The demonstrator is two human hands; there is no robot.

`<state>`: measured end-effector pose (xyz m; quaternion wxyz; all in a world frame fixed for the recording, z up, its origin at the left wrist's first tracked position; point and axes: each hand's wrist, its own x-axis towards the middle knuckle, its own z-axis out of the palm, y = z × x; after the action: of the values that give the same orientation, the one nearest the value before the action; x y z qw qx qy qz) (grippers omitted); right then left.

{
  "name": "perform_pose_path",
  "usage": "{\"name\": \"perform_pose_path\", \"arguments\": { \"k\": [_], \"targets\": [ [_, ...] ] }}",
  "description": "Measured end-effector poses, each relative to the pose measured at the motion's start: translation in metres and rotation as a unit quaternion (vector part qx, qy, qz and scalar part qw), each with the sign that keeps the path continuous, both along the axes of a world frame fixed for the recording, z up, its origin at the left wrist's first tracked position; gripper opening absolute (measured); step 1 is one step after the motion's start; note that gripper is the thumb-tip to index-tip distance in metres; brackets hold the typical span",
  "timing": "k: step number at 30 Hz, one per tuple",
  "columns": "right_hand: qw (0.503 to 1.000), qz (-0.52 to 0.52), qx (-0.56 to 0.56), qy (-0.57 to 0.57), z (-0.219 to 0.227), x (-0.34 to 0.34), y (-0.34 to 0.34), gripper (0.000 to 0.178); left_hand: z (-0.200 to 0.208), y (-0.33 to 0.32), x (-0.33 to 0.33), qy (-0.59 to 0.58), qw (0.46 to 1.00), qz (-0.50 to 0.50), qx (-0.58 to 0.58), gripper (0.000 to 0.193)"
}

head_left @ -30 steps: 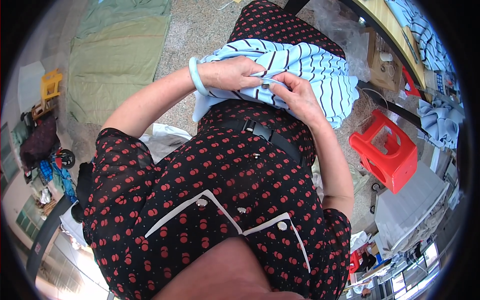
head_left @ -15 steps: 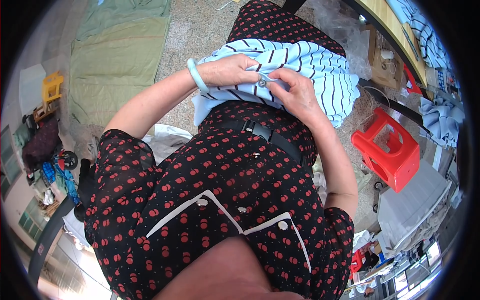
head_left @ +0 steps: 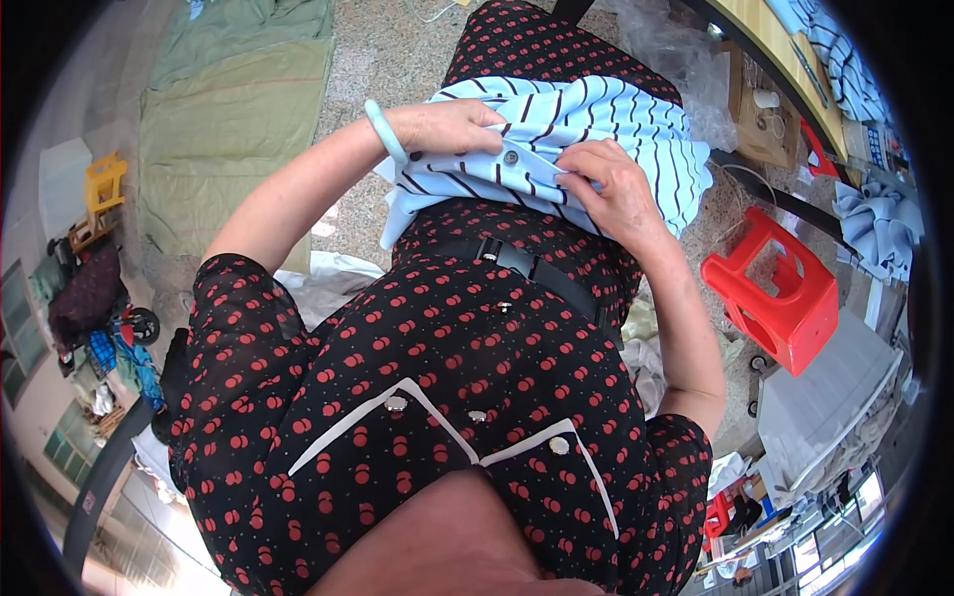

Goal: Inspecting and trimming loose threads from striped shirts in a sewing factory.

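Note:
A light blue shirt with dark stripes [head_left: 626,129] lies bunched across my lap. My left hand [head_left: 452,127], with a pale green bangle [head_left: 386,131] at the wrist, pinches the shirt's edge at the left. My right hand [head_left: 614,189] grips the same edge farther right, thumb and fingers pressed together on the cloth. Between my hands a dark round button [head_left: 511,157] shows on the front strip of the shirt, touched by neither hand. The fingertips of my left hand are partly hidden in the folds.
A red plastic stool [head_left: 775,288] lies on its side at my right. Beyond it stands a grey bin-like container [head_left: 825,397]. A wooden table edge [head_left: 785,60] with more striped cloth is at the upper right, a cardboard box [head_left: 760,109] beneath. Green sheeting [head_left: 234,139] covers floor at the left.
My right hand has moved right along the shirt's edge, away from the button. My left hand has shifted slightly left, so the button now shows uncovered between them.

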<state>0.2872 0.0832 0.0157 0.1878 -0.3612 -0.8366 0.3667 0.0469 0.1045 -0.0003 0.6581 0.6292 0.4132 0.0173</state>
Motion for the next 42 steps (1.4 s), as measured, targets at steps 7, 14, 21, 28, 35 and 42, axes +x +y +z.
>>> {"name": "perform_pose_path", "arguments": {
  "k": [7, 14, 21, 28, 35, 42],
  "targets": [
    [1.000, -0.011, -0.018, -0.007, 0.001, 0.001, -0.006, 0.010, -0.003, 0.022, 0.046, 0.087, 0.970, -0.109, 0.198, 0.035],
    [0.997, 0.002, -0.040, -0.062, 0.004, 0.007, -0.011, 0.011, -0.025, 0.023, 0.073, 0.046, 0.991, -0.111, 0.064, 0.037],
    [0.996, 0.014, -0.026, -0.080, 0.006, 0.007, -0.014, 0.013, -0.017, 0.013, 0.068, -0.005, 0.995, -0.063, 0.071, 0.026],
    [0.998, -0.017, -0.028, -0.047, 0.012, 0.007, -0.013, 0.012, -0.013, 0.014, 0.065, -0.007, 0.992, -0.104, 0.069, 0.027],
    [0.998, -0.032, -0.022, -0.045, 0.010, 0.014, -0.013, 0.011, -0.020, 0.008, 0.072, -0.026, 0.995, -0.039, 0.086, 0.028],
    [0.997, -0.047, -0.037, -0.045, 0.010, 0.014, -0.010, 0.010, -0.016, 0.009, 0.071, -0.045, 0.989, -0.050, 0.129, 0.029]
  ]
}}
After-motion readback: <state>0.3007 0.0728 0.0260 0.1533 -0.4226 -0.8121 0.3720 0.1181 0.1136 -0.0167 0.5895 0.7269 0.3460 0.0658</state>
